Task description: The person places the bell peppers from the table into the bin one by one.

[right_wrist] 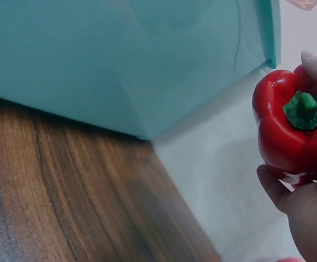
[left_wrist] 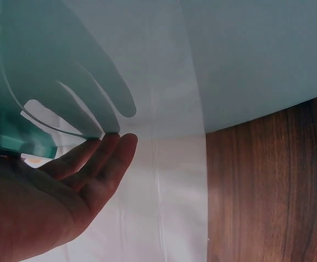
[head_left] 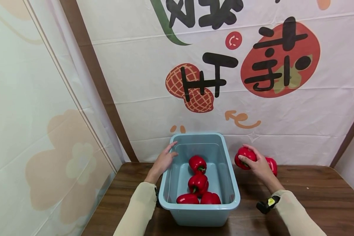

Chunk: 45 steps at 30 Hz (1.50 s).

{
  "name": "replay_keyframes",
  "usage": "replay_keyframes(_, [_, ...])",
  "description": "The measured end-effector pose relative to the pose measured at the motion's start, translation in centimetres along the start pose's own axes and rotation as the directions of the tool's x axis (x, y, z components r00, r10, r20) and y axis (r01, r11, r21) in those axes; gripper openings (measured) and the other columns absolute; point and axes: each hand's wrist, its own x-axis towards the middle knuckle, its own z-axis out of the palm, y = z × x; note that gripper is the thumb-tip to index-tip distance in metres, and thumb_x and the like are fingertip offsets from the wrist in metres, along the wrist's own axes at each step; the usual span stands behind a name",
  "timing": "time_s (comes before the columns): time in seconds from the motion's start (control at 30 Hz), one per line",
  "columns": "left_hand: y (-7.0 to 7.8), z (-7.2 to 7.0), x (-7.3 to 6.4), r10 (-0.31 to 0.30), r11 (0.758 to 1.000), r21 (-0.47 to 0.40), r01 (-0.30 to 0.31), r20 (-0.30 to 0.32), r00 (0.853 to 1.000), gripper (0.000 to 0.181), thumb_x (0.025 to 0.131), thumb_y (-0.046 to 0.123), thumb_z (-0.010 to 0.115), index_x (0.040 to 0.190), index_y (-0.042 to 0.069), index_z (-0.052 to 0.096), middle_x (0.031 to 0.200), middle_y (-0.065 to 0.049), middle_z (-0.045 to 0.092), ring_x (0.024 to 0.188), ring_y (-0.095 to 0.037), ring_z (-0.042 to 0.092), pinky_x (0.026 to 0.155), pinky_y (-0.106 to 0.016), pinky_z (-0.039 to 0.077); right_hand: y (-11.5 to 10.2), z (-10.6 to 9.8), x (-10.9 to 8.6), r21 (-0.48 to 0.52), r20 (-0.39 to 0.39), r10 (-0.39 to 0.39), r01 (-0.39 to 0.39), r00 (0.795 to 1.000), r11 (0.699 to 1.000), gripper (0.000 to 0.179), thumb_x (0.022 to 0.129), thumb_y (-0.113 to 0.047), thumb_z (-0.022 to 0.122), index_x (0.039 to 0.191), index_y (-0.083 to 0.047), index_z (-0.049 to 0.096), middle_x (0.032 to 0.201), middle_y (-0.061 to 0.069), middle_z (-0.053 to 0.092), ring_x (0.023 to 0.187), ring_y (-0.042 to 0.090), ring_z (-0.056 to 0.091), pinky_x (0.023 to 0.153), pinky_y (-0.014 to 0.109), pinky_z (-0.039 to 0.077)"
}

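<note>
A red bell pepper (right_wrist: 281, 128) with a green stem is gripped in my right hand (head_left: 261, 167), held off the right side of the blue plastic bin (head_left: 199, 216). Behind that hand, another red bell pepper (head_left: 272, 165) rests on the table, partly hidden by it. My left hand (head_left: 163, 161) is at the bin's left rim, its straight fingers touching the outer wall in the left wrist view. Inside the bin lie several red bell peppers (head_left: 198, 184), in a rough line from the middle to the near end.
The bin stands on a dark wood-grain table (head_left: 306, 186), close to its back edge. Behind hangs a white printed cloth (head_left: 147, 98), and another cloth panel (head_left: 32, 114) closes off the left side. A strap with a black device (head_left: 265, 206) sits on the right wrist.
</note>
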Motion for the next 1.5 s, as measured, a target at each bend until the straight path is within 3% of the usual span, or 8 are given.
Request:
replay_keyframes(0.37, [0.2,-0.3,-0.1,0.002,1.000,-0.002,-0.002,0.007,1.000,0.056,0.098,0.028,0.047,0.153,0.032,0.037,0.163,-0.008,0.023,0.135,-0.038,0.041,0.106,-0.065,0.034,-2.0,-0.8,-0.1,-0.045,-0.012,0.000,-0.001,1.000,0.999,0.074,0.091,-0.049,0.066,0.153,-0.026,0.034,0.152,0.022,0.032,0.132,0.047,0.031,0.092,0.056,0.049])
replay_keyframes(0.97, [0.2,-0.2,0.0,-0.014,1.000,-0.013,0.014,0.012,1.000,0.055,0.098,0.028,0.046,0.152,0.033,0.038,0.163,-0.007,0.024,0.136,-0.039,0.040,0.106,-0.067,0.032,-3.4,-1.0,-0.2,0.116,0.018,-0.096,0.094,0.995,0.989,0.072,0.093,-0.033,0.068,0.153,-0.017,0.033,0.153,0.017,0.031,0.134,0.043,0.030,0.082,0.031,0.053])
replay_keyframes(1.5, [-0.1,-0.2,-0.1,-0.007,1.000,-0.012,0.007,0.010,1.000,0.055,0.098,0.027,0.045,0.153,0.031,0.037,0.164,-0.008,0.023,0.138,-0.038,0.038,0.107,-0.067,0.031,-4.7,-1.4,-0.8,0.079,0.012,-0.120,0.119,0.993,0.990,0.067,0.095,-0.032,0.066,0.152,-0.019,0.035,0.150,0.021,0.034,0.130,0.043,0.033,0.082,0.030,0.051])
